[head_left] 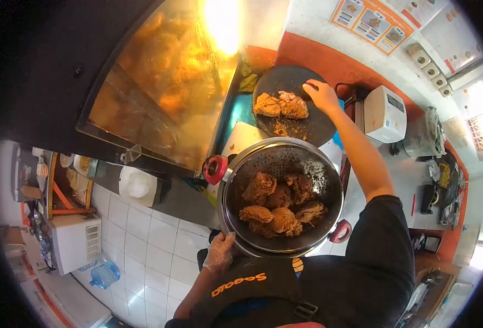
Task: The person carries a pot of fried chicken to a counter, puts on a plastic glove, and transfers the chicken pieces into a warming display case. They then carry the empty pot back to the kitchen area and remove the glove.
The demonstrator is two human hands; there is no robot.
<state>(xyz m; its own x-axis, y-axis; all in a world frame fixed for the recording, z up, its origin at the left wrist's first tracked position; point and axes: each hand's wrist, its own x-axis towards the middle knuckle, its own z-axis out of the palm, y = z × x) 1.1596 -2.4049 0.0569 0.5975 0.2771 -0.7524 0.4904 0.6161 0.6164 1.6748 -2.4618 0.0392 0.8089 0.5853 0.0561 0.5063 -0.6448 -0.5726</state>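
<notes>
- A glass display cabinet (165, 82) stands at upper left, lit warm yellow by a lamp (222, 22), with fried pieces blurred behind the pane.
- A white rice cooker (385, 113) sits on the bench (411, 175) by the orange wall.
- Printed menu posters (373, 22) hang on the wall above it.
- A white microwave (76, 240) stands at lower left, near a blue water bottle (105, 274) on the white tiled floor (154, 240).
- A white lidded container (137, 186) rests just below the cabinet.
- A white cutting board (241, 136) lies beside the cabinet.
</notes>
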